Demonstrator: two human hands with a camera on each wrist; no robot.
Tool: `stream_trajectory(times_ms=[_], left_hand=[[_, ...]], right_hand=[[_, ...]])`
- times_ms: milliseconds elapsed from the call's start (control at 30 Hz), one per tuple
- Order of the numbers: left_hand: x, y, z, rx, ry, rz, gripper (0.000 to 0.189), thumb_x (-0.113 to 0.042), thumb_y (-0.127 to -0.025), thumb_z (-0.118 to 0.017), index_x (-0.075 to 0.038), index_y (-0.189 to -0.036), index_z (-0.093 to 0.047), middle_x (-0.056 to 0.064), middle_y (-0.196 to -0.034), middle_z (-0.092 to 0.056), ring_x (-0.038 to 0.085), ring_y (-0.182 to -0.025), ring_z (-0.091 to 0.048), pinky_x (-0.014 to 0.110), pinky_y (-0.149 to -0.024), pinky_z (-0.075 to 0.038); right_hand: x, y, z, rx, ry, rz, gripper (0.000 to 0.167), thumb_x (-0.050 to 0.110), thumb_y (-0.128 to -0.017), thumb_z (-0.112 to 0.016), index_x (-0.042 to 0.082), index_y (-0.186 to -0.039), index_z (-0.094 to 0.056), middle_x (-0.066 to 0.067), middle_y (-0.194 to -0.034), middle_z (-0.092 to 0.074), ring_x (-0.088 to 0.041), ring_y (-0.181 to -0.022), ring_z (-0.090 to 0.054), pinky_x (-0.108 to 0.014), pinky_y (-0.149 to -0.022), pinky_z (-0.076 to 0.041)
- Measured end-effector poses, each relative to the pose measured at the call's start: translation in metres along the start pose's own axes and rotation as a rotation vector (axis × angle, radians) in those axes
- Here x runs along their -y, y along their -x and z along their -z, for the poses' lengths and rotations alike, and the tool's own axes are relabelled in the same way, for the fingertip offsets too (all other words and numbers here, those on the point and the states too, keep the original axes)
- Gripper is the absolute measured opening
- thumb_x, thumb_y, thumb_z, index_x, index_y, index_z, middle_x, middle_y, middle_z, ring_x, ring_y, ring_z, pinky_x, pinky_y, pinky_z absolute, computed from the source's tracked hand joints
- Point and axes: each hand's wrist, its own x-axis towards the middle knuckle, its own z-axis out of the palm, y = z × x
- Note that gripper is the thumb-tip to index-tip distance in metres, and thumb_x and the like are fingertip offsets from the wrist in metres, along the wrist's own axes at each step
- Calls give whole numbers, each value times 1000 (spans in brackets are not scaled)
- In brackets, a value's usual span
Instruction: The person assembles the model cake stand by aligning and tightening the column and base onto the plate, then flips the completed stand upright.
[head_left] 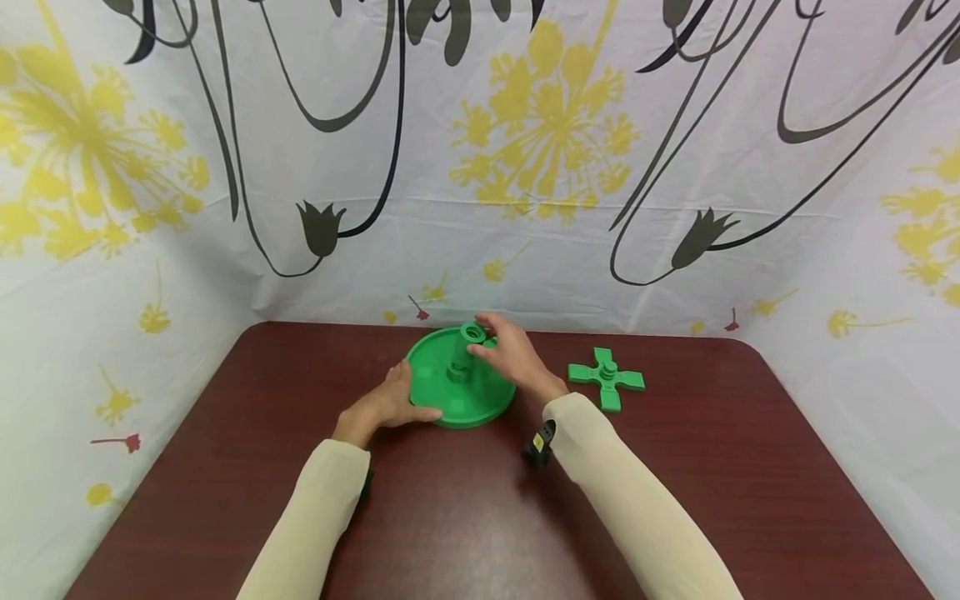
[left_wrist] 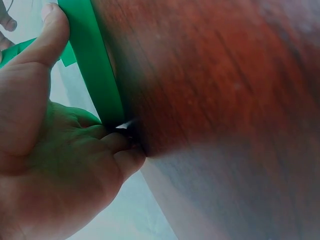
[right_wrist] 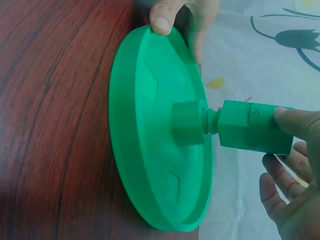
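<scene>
A round green dish-like base (head_left: 480, 407) with a raised rim lies on the table, a short hub (right_wrist: 187, 124) at its middle. My left hand (head_left: 386, 402) grips the base's left rim, its thumb (right_wrist: 162, 22) over the edge and its fingers along the outside. Above the hub stands a green hexagonal post (right_wrist: 245, 127), with numbers marked on its sides. A narrower neck (right_wrist: 213, 121) shows between post and hub; how deep it sits is hidden. With thumb and fingers, my right hand (head_left: 513, 354) pinches the post near its upper end.
A green cross-shaped piece (head_left: 609, 379) with a small central knob lies on the table right of my right hand. The dark red-brown table (head_left: 450, 517) ends at a white patterned cloth (head_left: 420, 275) behind and on both sides.
</scene>
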Motion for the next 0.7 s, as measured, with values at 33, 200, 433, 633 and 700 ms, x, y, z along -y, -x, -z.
stream_trajectory(times_ms=[33,200,433,633,700], left_hand=[[0,0,0,2,-1,0,117,-50,-89,-70,4,-156,9,24,-164,5,38,-152,3,55,-120,-15],[0,0,1,10,-6,1,118,-51,-89,-70,5,-155,10,25,-164,5,38,-152,3,55,-121,-15],[-1,0,2,11,-8,6,117,-50,-90,-70,5,-155,11,25,-164,6,38,-152,3,55,-121,-15],[-1,0,1,9,-12,1,117,-51,-90,-69,5,-155,10,25,-164,6,38,-153,3,55,-121,-15],[0,0,1,10,-16,3,117,-51,-90,-69,5,-155,11,25,-164,6,38,-153,3,55,-121,-15]], right_hand=[[1,-1,0,1,3,0,59,19,-95,-70,6,-147,-46,-13,-145,-53,-30,-123,-56,-44,-96,-50],[5,-4,-1,14,26,16,56,17,-94,-70,6,-145,-48,-14,-144,-53,-30,-122,-57,-44,-97,-50],[8,-8,1,49,54,50,54,15,-94,-69,6,-144,-50,-14,-142,-55,-30,-120,-59,-44,-96,-50],[10,-10,3,93,88,51,54,14,-95,-68,6,-145,-49,-14,-140,-57,-30,-119,-59,-43,-94,-51],[12,-11,3,105,97,51,54,14,-96,-68,5,-146,-48,-14,-140,-57,-30,-119,-59,-43,-94,-51]])
